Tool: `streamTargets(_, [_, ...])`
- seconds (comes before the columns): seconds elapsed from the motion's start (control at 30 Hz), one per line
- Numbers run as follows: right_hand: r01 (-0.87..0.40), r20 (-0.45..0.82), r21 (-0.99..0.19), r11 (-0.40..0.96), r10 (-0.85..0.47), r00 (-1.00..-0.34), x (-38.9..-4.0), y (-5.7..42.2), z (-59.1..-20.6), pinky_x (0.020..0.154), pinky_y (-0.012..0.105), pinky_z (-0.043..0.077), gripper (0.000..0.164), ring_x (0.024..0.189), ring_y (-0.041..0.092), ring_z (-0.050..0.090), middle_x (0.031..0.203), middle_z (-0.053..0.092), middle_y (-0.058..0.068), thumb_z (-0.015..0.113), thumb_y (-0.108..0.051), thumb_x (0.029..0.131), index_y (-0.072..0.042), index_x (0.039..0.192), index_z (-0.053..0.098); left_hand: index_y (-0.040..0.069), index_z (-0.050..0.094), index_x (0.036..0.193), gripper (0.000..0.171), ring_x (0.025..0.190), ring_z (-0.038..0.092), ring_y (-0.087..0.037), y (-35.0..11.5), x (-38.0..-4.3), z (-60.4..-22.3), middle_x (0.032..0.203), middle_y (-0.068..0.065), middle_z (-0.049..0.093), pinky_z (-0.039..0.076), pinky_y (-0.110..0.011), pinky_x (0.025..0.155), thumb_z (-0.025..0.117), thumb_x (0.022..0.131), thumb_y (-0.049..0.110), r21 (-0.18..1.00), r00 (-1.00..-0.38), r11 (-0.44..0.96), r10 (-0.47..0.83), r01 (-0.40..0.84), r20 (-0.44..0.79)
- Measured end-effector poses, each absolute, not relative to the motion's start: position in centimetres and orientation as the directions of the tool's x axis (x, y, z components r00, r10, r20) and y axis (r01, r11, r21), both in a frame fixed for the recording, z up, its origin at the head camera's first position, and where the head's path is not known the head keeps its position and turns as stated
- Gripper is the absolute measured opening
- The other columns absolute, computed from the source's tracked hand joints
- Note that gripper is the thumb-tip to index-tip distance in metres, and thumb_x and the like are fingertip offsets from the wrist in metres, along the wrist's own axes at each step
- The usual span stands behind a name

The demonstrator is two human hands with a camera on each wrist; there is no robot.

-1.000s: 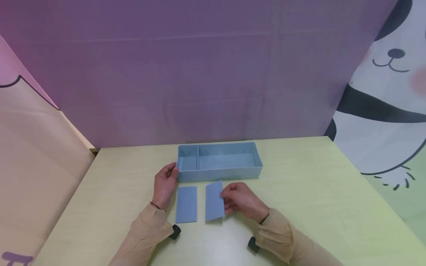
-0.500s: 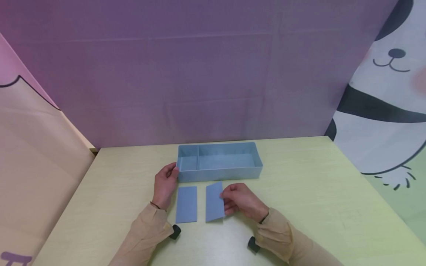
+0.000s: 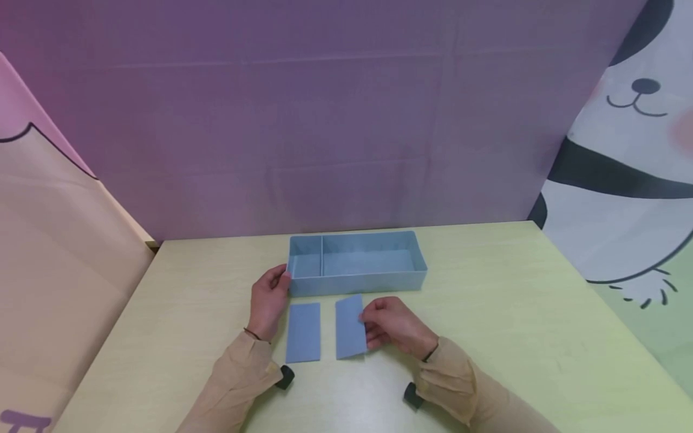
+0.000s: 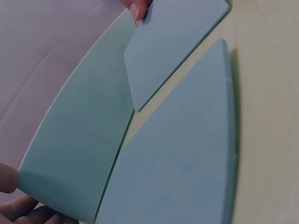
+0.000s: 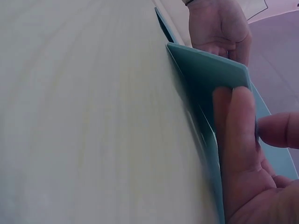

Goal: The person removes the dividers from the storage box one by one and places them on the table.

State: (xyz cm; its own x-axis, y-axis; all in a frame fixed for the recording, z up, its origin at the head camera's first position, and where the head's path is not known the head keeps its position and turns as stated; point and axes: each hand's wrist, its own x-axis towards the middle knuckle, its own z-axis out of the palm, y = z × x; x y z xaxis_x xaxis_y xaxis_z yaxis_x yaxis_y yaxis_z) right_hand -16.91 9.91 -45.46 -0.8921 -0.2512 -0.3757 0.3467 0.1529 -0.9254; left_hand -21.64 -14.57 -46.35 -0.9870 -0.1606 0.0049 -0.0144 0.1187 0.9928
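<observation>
A light blue rectangular box (image 3: 357, 282) with one divider stands at the back of the table. My left hand (image 3: 269, 304) grips its left end; in the left wrist view, thumb and fingers lie about the box corner. One flat blue panel (image 3: 303, 332) lies on the table before the box's left part. My right hand (image 3: 397, 328) pinches a second, similar panel (image 3: 351, 328) by its right edge. That panel is tilted, its right side raised. In the right wrist view, fingers (image 5: 240, 121) lie under the held panel (image 5: 210, 67) and the thumb is at its edge.
The pale wooden table (image 3: 487, 288) extends to both sides of the hands. A purple cloth backdrop (image 3: 346, 120) hangs behind the box. Printed cloths (image 3: 612, 228) flank the table. Small black pieces (image 3: 412, 397) sit at both sleeve cuffs.
Almost nothing differs. The right hand and its tilted panel have shifted very slightly; the left hand, the box and the lying panel stay where they were.
</observation>
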Motion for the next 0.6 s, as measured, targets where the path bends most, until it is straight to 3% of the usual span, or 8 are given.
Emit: streamTargets(0.6, [0.332,-0.381,-0.92,0.207,-0.28,-0.881,-16.72,10.14,-44.97,0.05,0.031,0.053,0.026,0.061,0.028,0.06,0.072,0.063,0.018,0.06,-0.018,0.083,0.007,0.09,0.056,0.004,0.05,0.121,0.034,0.1,0.05,-0.017,-14.4,-21.49,-45.93,0.119,-0.016,0.055,0.042,-0.039,0.089,0.049,0.092,0.022,0.993,-0.986,0.114,-0.164,-0.032,-0.013])
